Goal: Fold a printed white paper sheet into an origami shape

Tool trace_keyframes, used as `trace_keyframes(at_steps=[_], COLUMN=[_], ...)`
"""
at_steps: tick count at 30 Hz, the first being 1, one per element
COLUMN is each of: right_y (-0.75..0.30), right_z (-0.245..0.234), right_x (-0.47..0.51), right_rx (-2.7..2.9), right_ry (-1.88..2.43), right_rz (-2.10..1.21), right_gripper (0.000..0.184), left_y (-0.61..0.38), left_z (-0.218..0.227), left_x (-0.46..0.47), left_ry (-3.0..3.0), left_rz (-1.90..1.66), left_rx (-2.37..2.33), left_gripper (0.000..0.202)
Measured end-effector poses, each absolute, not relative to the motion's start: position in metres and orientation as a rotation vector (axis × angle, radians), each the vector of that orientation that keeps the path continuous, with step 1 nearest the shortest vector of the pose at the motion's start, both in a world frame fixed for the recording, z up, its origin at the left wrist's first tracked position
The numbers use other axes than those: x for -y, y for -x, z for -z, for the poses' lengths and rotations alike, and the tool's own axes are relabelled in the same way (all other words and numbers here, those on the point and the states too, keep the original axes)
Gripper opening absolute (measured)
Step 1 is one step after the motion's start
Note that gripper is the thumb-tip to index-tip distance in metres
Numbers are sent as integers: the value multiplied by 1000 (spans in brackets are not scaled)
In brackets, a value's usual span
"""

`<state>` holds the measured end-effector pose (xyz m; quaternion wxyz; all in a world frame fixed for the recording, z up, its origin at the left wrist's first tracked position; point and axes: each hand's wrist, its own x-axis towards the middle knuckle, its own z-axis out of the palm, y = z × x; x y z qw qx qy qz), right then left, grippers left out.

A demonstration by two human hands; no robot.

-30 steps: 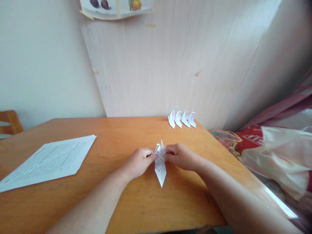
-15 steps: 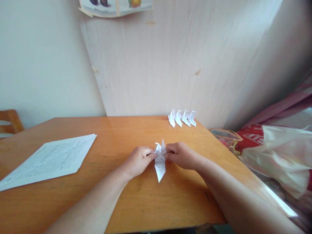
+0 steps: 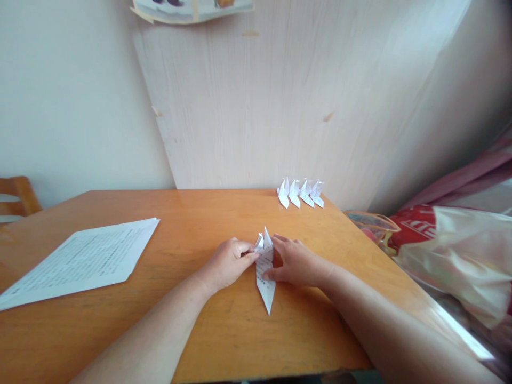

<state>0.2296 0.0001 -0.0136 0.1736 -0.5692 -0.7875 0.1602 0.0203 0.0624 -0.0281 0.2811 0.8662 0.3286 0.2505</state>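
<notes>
A folded paper crane (image 3: 264,266), white with printed text, stands over the wooden table in the middle of the view. Two narrow points rise at its top, one with a bent tip, and a broad pointed flap reaches down toward me. My left hand (image 3: 229,264) pinches its left edge between thumb and curled fingers. On the other side, my right hand (image 3: 302,261) has its thumb on the lower flap and its fingers at the upper right edge. Those fingers partly hide the crane's right side.
Several finished paper cranes (image 3: 301,193) stand in a row at the table's back right, near the wall panel (image 3: 248,117). A stack of printed sheets (image 3: 86,261) lies on the left of the table (image 3: 192,213). Bags (image 3: 456,250) sit beyond the right edge; a chair (image 3: 18,194) is at far left.
My right hand has opened from a tight pinch, its thumb now lower on the paper. The crane's front flap looks longer and flatter, reaching further down. My left hand keeps its pinch.
</notes>
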Motion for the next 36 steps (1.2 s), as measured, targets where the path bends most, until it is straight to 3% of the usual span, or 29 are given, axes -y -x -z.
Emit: trace_keyframes(at_steps=[5,10,18,25,36], right_y=[-230,-227,-226,-227,-226], right_z=[15,11,10,15,10], right_x=[-1,0,1,-1,0], right_rx=[2283,2294,2292,2283,2257], right_ry=[1641,1660,1707,1701,1697], right_rz=[-492,-492,-481,-427,-475], right_gripper=[72,70,82,69,71], left_y=[-21,-23,-24,-24,-26], left_z=[27,28,19,17,12], left_x=[-61,-59,-51,-48,-45], left_ry=[-2341,-2242,-2234,-2508,-2626], left_rz=[-648,-729,-1242,-1365,-1363], left_rx=[-893,-876,-899,-804,-845], left_gripper=[25,17,26,33,13])
